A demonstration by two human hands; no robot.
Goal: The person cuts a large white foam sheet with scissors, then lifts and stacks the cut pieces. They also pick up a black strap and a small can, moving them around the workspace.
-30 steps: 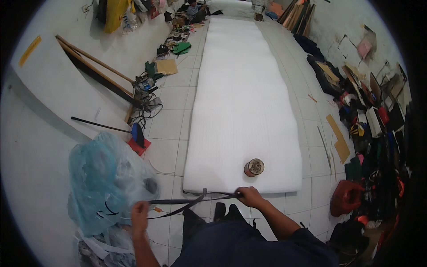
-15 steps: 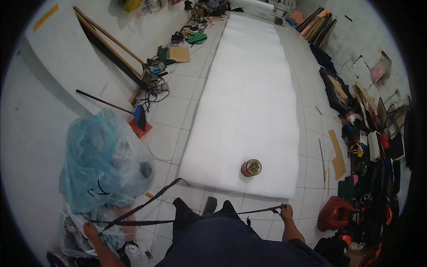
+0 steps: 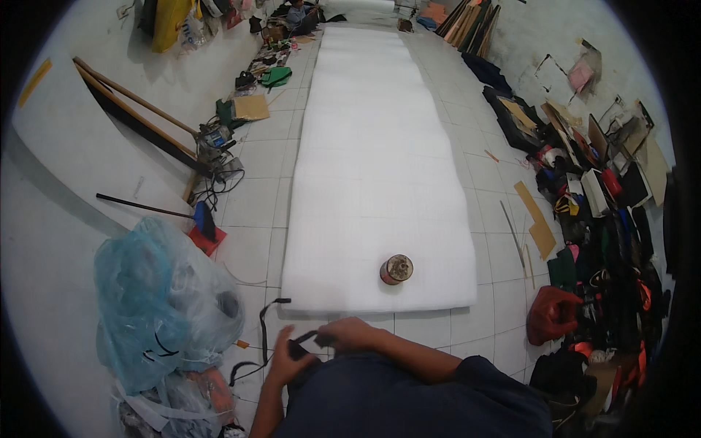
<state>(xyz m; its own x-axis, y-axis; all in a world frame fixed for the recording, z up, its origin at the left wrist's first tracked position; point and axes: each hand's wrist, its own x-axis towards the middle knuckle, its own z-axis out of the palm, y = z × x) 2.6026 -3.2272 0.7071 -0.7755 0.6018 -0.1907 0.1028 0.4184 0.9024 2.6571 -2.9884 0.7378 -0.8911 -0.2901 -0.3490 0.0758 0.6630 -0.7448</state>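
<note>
In front of my body, my left hand (image 3: 289, 358) and my right hand (image 3: 353, 334) are close together on a narrow black strap (image 3: 264, 328). A short piece of the strap spans the gap between them. My left fingers are closed around a dark bunched part, while my right fingers pinch the other side. From the left hand a loose length curves down and up, its end near the corner of a long white foam sheet (image 3: 380, 168). A round tin can (image 3: 396, 270) with a crusty brown top stands on the near part of that sheet.
Filled plastic bags (image 3: 135, 292) stand on the left, with a dustpan (image 3: 207, 239) and a power tool (image 3: 214, 136) beyond. Along the right wall lie a red bag (image 3: 553, 314), cardboard strips (image 3: 537, 223) and piled fabric. A person (image 3: 299, 17) sits at the far end.
My hands have come together from wide apart. The strap, stretched across my body before, now hangs slack on the left. The view has shifted, and a person now shows at the far end.
</note>
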